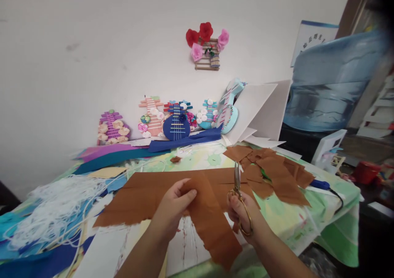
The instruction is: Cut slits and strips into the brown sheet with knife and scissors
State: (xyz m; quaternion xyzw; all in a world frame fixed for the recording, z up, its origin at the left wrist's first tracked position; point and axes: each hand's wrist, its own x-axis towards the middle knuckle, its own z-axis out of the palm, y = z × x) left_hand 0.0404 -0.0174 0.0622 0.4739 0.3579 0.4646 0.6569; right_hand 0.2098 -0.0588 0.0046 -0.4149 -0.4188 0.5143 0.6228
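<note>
My left hand (pixel 175 204) pinches the upper edge of a strip of brown crepe paper (pixel 212 224) between thumb and fingers; its loose end hangs down toward me. In my right hand (pixel 246 214) is a pair of gold-handled scissors (pixel 237 181), its fingers around the handle loops and the blades pointing up and away. The blades look nearly closed, apart from the held strip. Under and behind both hands lies a wide brown sheet (pixel 147 192), flat across the table. A white board (pixel 187 245) with brownish streaks is partly covered by the paper.
Cut brown pieces (pixel 271 167) are heaped at the right, beside a blue-handled tool (pixel 320 184) with a black cord. Tangled white string (pixel 58 208) fills the left side. Decorated lute-shaped crafts (pixel 176 124) stand along the wall. A large water bottle (pixel 332 81) is at the right.
</note>
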